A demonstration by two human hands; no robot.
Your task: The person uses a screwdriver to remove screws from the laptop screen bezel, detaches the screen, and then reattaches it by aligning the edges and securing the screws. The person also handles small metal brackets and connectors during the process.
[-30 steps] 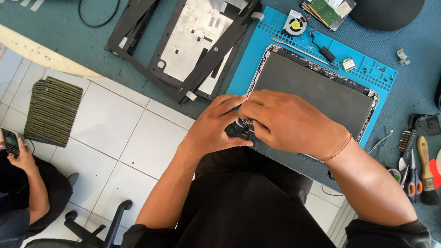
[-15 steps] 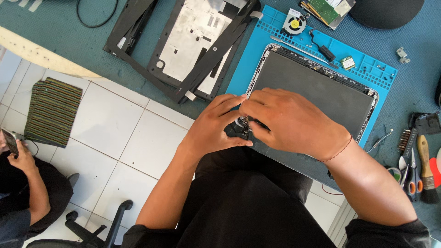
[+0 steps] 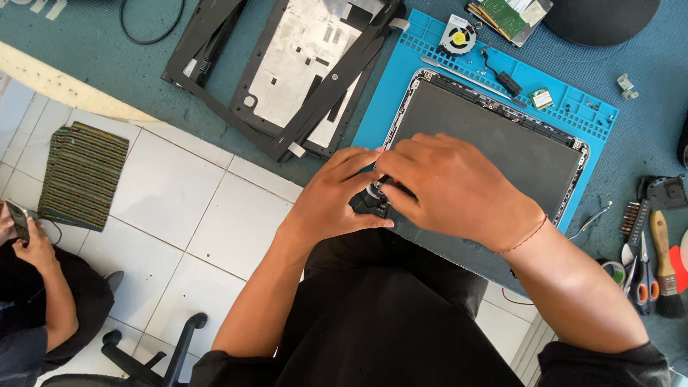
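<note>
A dark grey laptop panel [image 3: 494,147] lies on a blue work mat [image 3: 459,75]. My left hand [image 3: 333,201] and my right hand [image 3: 451,190] meet at the panel's near left corner. Both pinch a small black part [image 3: 373,201] there, which the fingers mostly hide. A thin red thread circles my right wrist.
A black laptop frame with a silver plate [image 3: 301,64] lies left of the mat. A small fan [image 3: 459,36], a circuit board [image 3: 509,14] and loose parts sit at the back. Scissors [image 3: 645,276], a brush [image 3: 665,265] and screwdriver bits [image 3: 632,215] lie right. Another person [image 3: 32,287] sits lower left on the tiled floor.
My hands stay at the panel's corner with only slight finger shifts. The other person's hand at the lower left has moved a little.
</note>
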